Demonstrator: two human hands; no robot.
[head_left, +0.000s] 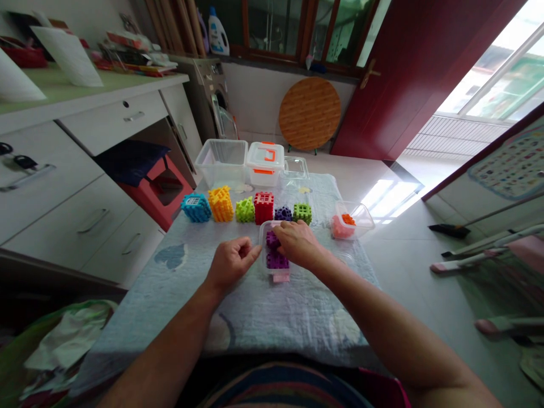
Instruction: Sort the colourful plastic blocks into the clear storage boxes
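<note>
A small clear plastic box [262, 262] stands on the cloth-covered table in front of me, with purple interlocking blocks [277, 260] inside. My right hand [294, 240] reaches over its right rim, fingers bent down onto a purple block near the far end. Those fingertips are partly hidden. Beside the left rim is my left hand [234, 260], its fingers curled in a loose fist and its thumb pointing at the box wall. Nothing shows in that hand. Beyond the box is a row of block shapes: blue [196, 208], yellow [221, 204], lime [245, 210], red [264, 208], dark purple [283, 213] and green [302, 213].
Behind the row stand a large open clear bin [223, 161], a lidded box with orange clips [266, 162] and a clear lid or tray [296, 168]. A clear container with pink and orange pieces [359, 220] sits at the right table edge. A pink stool [170, 184] is left.
</note>
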